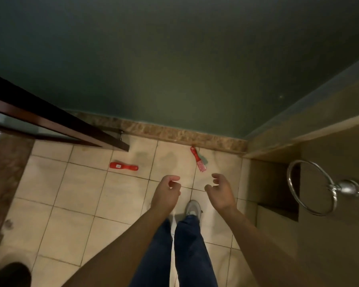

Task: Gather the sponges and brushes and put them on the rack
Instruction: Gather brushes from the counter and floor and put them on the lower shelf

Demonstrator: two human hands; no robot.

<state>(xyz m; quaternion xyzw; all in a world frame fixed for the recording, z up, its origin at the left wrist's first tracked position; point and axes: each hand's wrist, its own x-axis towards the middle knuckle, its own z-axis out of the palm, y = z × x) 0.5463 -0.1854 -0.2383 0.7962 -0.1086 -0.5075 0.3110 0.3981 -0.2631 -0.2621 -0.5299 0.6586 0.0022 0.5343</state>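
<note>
Brushes are lying ahead of our fingers on the tile floor (71, 193): a red brush (123, 166) lying crosswise, well left of our left hand (166, 193), and a red-bristled brush (198, 160) pointing away, just beyond our right hand (221, 191), the nearer. We are holding both hands empty, fingers loosely curled.

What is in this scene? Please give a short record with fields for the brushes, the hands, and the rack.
brush one: red brush, flat on the tiled floor, left side
brush two: red brush, on the floor near the skirting
left hand: empty, fingers curled
right hand: empty, open
sponges: none visible
rack: not visible
wall fitting: metal towel ring, right
</note>
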